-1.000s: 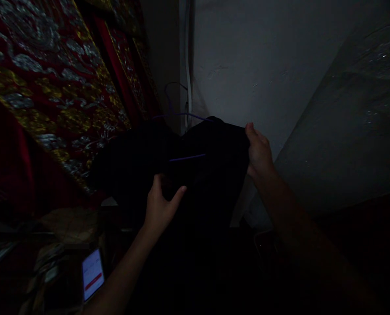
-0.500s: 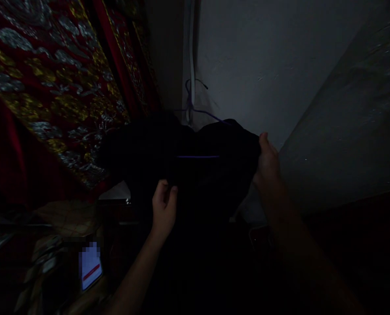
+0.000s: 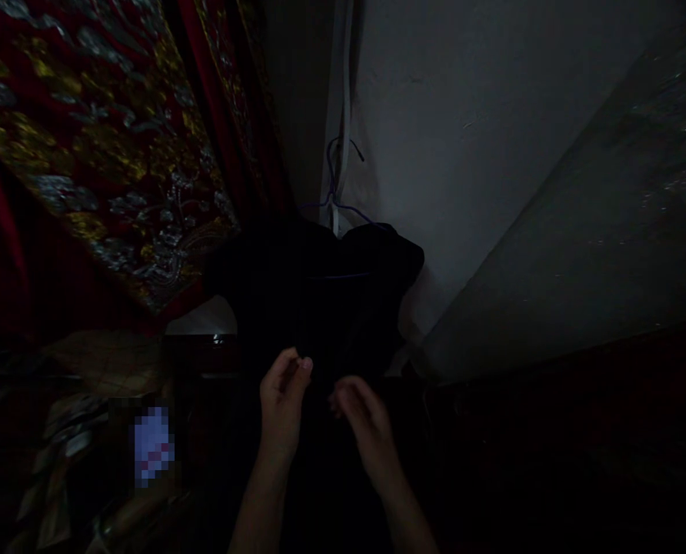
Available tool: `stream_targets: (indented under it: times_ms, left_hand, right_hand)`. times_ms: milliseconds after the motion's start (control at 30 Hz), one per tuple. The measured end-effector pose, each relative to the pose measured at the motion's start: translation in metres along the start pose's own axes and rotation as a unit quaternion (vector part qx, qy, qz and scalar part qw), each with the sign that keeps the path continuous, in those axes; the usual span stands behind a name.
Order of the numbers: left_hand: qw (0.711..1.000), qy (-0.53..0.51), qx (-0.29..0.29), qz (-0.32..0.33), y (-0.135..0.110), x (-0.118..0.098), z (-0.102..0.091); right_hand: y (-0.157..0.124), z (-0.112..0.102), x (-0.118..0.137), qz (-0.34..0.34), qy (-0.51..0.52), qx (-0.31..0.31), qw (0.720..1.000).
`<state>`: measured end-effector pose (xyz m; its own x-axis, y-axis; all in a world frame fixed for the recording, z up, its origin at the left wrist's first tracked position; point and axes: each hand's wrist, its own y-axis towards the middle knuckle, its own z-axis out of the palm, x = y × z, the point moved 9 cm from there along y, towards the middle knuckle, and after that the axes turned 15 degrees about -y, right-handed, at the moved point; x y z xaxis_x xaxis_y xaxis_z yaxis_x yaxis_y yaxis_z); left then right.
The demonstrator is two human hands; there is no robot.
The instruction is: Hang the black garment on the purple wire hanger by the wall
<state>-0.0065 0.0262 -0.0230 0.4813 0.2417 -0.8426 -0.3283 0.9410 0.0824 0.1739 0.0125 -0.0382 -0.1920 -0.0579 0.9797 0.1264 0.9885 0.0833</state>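
Note:
A black garment [image 3: 274,292] hangs by its shoulders from a thin purple hanger [image 3: 348,206], which is hooked at a white pipe or cable [image 3: 346,100] along the wall corner. Low on the garment's front, my left hand [image 3: 282,396] is closed, thumb and forefinger pinching what appears to be its dark cloth. A little to the right, my right hand [image 3: 366,423] is in front of the cloth with curled fingers, slightly smeared. Darkness hides what lies between the right fingertips. The two hands are close but apart.
Red cloth with gold and silver embroidery [image 3: 112,146] drapes at the left. A lit phone [image 3: 154,442], partly pixelated, is at lower left among dim clutter. A pale wall [image 3: 447,115] rises behind, with a shiny greyish sheet [image 3: 597,238] at the right.
My right hand has let go of the garment's right shoulder and moved down and left, beside my left hand. The shoulder has dropped inward. My left hand is slightly lower in view.

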Motion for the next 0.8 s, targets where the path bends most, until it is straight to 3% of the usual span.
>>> stream_targets:
  times_ms: [33, 100, 267, 367, 433, 600, 800]
  left_hand:
    - [1.000, -0.001, 0.008, -0.002, -0.002, 0.000, 0.002]
    - [1.000, 0.004, 0.011, 0.004, -0.004, -0.004, 0.002]
    - [0.999, 0.036, -0.003, 0.016, -0.004, -0.015, -0.003]
    - [1.000, 0.025, 0.007, 0.005, -0.003, -0.013, -0.005]
    - [0.999, 0.020, 0.045, 0.002, -0.003, -0.009, -0.005]
    - [0.974, 0.163, 0.153, -0.022, -0.010, 0.014, -0.007]
    - [0.963, 0.230, 0.117, 0.072, -0.020, 0.010, 0.005]
  right_hand:
    - [-0.005, 0.019, 0.003, -0.005, -0.008, 0.062, 0.998]
    - [-0.007, 0.036, 0.016, -0.036, -0.030, 0.108, 0.993]
    - [0.001, 0.039, 0.037, -0.080, -0.090, 0.157, 0.980]
    - [-0.001, 0.037, 0.033, -0.055, -0.060, 0.156, 0.984]
    - [-0.002, 0.036, 0.024, -0.019, -0.018, 0.153, 0.988]
    - [0.001, 0.034, 0.014, 0.019, 0.011, 0.135, 0.991]
    - [0.002, 0.043, 0.014, 0.077, 0.044, 0.162, 0.983]
